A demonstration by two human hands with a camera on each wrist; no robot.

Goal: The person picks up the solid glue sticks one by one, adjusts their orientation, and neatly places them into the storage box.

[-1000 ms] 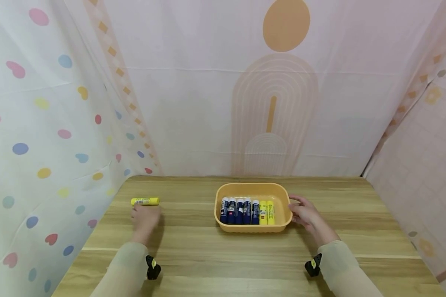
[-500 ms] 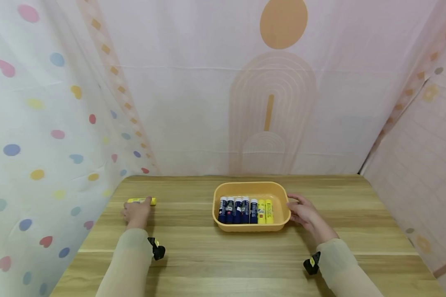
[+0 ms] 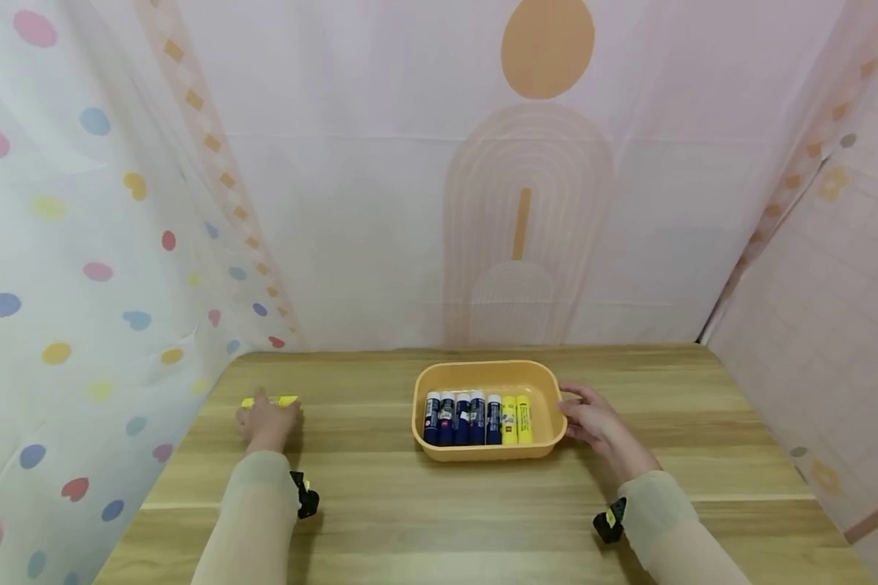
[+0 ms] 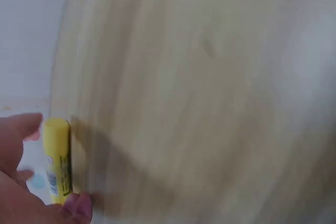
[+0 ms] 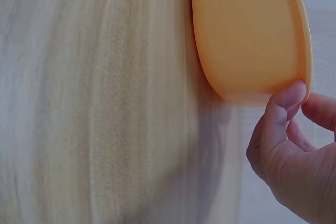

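Observation:
A yellow glue stick [image 4: 56, 156] lies on its side on the table at the far left. Over it in the head view is my left hand [image 3: 269, 424]; in the left wrist view its fingers are spread about the stick, one beside the cap and another fingertip close to the lower end. My right hand [image 3: 593, 422] pinches the right-end rim of an orange-yellow plastic tray [image 5: 252, 35]. Inside the tray, in the head view, stands a row of blue glue sticks [image 3: 462, 419] with white caps, then two yellow glue sticks [image 3: 516, 420] at its right.
The wood-grain table [image 3: 439, 512] carries the tray near its back middle. A patterned curtain [image 3: 366, 244] hangs behind the table edge, and a dotted curtain [image 3: 73, 325] hangs along the left side. A small black device [image 3: 305, 496] sits at each wrist.
My left hand has moved forward over the yellow glue stick, now covering its middle. My right hand stays at the tray's rim. The head view has shifted slightly.

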